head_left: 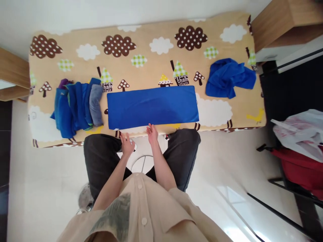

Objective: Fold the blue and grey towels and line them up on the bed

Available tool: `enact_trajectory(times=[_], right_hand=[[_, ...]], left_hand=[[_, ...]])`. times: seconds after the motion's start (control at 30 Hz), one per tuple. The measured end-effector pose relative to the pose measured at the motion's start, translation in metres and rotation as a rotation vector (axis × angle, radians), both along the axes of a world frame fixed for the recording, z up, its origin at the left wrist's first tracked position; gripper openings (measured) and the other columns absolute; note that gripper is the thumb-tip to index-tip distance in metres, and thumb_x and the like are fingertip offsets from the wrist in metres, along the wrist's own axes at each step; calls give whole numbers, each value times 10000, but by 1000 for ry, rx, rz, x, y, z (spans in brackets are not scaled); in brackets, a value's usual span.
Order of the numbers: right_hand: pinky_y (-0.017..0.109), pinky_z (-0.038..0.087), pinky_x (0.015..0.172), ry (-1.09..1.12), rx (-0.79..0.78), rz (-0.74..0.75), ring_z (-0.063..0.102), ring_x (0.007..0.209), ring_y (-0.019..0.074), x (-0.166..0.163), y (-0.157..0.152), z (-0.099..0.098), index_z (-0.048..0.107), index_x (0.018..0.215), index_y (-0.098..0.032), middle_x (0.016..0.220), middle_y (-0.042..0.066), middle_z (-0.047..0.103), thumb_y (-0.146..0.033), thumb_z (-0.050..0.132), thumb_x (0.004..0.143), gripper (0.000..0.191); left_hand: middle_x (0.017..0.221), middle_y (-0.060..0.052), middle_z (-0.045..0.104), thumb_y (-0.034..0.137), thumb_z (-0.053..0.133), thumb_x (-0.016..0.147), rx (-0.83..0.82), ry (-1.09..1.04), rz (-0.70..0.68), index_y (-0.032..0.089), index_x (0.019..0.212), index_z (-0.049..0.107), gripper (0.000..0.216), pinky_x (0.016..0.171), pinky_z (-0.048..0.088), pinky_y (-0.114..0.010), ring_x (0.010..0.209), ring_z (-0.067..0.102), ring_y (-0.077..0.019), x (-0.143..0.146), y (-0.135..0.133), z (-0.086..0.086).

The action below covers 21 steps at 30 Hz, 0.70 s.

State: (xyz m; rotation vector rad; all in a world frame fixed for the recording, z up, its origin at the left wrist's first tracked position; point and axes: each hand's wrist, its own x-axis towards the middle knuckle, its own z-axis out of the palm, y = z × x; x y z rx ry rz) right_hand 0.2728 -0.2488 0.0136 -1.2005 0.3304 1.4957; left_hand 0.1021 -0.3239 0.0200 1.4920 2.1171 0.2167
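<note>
Head view shows our left hand loosely spread near the cloud-patterned sheet and our right hand spread too, just beside the long blue cloth; whether it touches, we cannot tell. That cloth lies flat between a row of folded cloths and a crumpled blue cloth.

Head view: the camera, worn on your head, faces forward and steeply down. Your beige shirt fills the lower middle, nearest the lens; your left hand and right hand fall near the centre, farther out. The patterned cover beyond them spans most of the width, its far edge slanting slightly up to the right; above it, a strip of pale wall closes the top.
</note>
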Motion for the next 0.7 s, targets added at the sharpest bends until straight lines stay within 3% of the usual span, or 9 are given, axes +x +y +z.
enact_trajectory(times=[0.1,0.2,0.27,0.37,0.47,0.57,0.7], right_hand=[[187,595,684,22,19,-14,725,763,98,-6,3,0,627,1051,-207,1060,11,803,-271,677,978,109],[170,592,651,41,-5,-48,722,706,89,-7,6,0,622,1027,-210,1001,6,802,-277,681,975,103],[159,588,635,50,-20,-64,715,673,82,-6,7,1,628,1017,-208,1002,17,808,-271,672,981,85],[158,587,623,73,-10,-50,716,666,82,-3,8,1,630,990,-210,1067,35,815,-249,665,983,53],[166,589,622,93,-2,-23,716,676,84,-2,10,1,636,976,-213,1160,43,807,-249,659,987,44],[169,591,633,89,-63,-47,720,683,82,-2,11,0,650,1007,-210,1177,42,806,-234,639,995,29],[186,610,676,87,-63,-57,752,743,94,-2,8,-1,660,1025,-208,1182,41,805,-225,639,986,48]], left_hand=[[1741,-261,203,278,580,896,-165,-7,-76,79,1601,457,742,1236,388,-586,1578,308,-466,-6,-5,12],[1713,-115,363,284,596,902,-336,-36,-164,267,1484,606,582,1193,471,-506,1470,513,-403,-15,-18,20],[1587,-63,546,260,612,898,-397,-59,-216,339,1335,698,452,1168,498,-458,1423,574,-343,-16,-24,24],[1195,-90,768,258,577,929,-437,-104,-287,315,1234,748,354,1039,573,-444,1183,725,-321,-5,-12,35],[925,-93,785,235,466,976,-318,-161,-363,227,1245,751,391,931,596,-430,927,765,-298,15,35,52],[1043,-29,799,237,456,1001,-245,-193,-423,283,1257,738,383,968,579,-346,968,750,-222,36,112,69],[1219,-46,777,162,480,1004,-122,-132,-580,213,1229,753,359,1091,515,-297,1132,714,-177,65,230,83]])
